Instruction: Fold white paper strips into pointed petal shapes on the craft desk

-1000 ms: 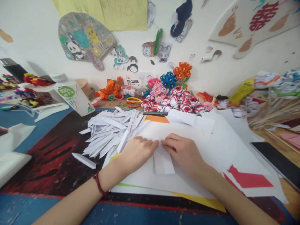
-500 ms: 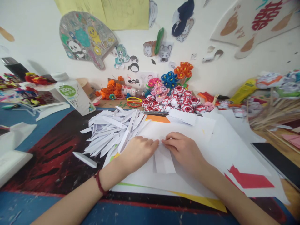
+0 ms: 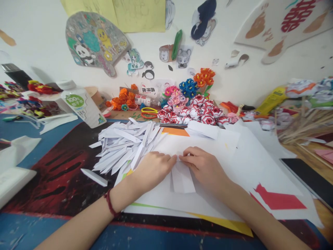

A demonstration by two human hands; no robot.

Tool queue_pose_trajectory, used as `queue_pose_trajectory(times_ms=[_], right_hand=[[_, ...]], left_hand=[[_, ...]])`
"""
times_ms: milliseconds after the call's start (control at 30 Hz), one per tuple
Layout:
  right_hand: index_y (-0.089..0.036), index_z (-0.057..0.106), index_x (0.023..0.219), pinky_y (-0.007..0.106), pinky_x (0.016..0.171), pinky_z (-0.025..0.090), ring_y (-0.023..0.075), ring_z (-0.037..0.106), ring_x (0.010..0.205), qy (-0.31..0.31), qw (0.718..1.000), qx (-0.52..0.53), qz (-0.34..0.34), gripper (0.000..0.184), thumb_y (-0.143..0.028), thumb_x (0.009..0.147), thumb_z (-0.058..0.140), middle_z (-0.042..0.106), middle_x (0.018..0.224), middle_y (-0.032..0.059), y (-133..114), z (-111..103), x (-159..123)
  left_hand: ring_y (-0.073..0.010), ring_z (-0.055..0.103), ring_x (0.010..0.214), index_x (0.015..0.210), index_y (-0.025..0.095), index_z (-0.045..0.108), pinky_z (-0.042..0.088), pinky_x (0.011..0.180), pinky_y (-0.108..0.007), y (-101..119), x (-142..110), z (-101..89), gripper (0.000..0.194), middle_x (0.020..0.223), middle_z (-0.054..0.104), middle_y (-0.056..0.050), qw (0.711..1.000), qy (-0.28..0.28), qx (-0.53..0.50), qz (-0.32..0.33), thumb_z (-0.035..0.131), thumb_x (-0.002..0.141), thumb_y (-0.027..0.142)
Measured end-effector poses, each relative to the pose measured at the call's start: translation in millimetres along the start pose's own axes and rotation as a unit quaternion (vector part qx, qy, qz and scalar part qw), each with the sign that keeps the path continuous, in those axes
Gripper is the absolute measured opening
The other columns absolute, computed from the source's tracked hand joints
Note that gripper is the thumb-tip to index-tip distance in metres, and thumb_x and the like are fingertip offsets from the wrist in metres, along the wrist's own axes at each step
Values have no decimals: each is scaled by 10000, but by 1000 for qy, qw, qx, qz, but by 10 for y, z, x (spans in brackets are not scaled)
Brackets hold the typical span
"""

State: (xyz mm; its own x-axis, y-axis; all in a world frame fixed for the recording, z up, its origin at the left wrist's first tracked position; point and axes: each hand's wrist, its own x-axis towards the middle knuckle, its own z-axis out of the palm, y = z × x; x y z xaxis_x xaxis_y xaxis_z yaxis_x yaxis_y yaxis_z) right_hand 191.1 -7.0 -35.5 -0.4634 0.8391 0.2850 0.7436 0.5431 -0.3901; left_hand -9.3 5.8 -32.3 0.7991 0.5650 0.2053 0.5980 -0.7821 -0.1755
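Both hands meet over one white paper piece (image 3: pixel 182 180), which lies on a stack of large white sheets (image 3: pixel 229 180) at the middle of the desk (image 3: pixel 145 239). The left hand (image 3: pixel 156 168) has its fingers curled, thumb and forefinger pinching the far end of the piece; the right hand (image 3: pixel 205 168) pinches the same end just beside, thumb against forefinger. How the paper is creased between them is hidden.

The near part of the piece is flat and wide, with a faint lengthwise crease, so its folding looks only partly done. By contrast, a heap of narrow folded strips (image 3: pixel 119 146) with pointed ends sits to the left, apparently finished, and one loose strip (image 3: pixel 94 177) lies apart, nearer the desk's front edge.

The paper looks smooth, matte and crisp. Toward the desk's back edge, rounded red-and-white flowers (image 3: pixel 200 113) cluster, their layered petals contrasting with the straight strips.
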Motion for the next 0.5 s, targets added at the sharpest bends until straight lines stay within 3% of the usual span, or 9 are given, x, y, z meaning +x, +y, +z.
queue_pose_trajectory(times_ms=[300,500], right_hand=[[-215,708,975,280,754,473,165,571,869,-14,1000,-11,-6,297,-81,910,451,645,926,31,-17,-14,4],[-210,693,999,302,734,483,187,578,878,-1,998,-49,36,251,-118,899,482,633,947,46,-48,-7,6]], left_hand=[[-167,591,572,1007,138,537,399,492,-288,0,0,-8,118,661,597,4,1000,-6,5,1,475,907,147],[-167,589,577,1006,127,538,415,504,-293,-7,-8,-3,126,669,604,-8,1000,-5,1,3,461,907,135]])
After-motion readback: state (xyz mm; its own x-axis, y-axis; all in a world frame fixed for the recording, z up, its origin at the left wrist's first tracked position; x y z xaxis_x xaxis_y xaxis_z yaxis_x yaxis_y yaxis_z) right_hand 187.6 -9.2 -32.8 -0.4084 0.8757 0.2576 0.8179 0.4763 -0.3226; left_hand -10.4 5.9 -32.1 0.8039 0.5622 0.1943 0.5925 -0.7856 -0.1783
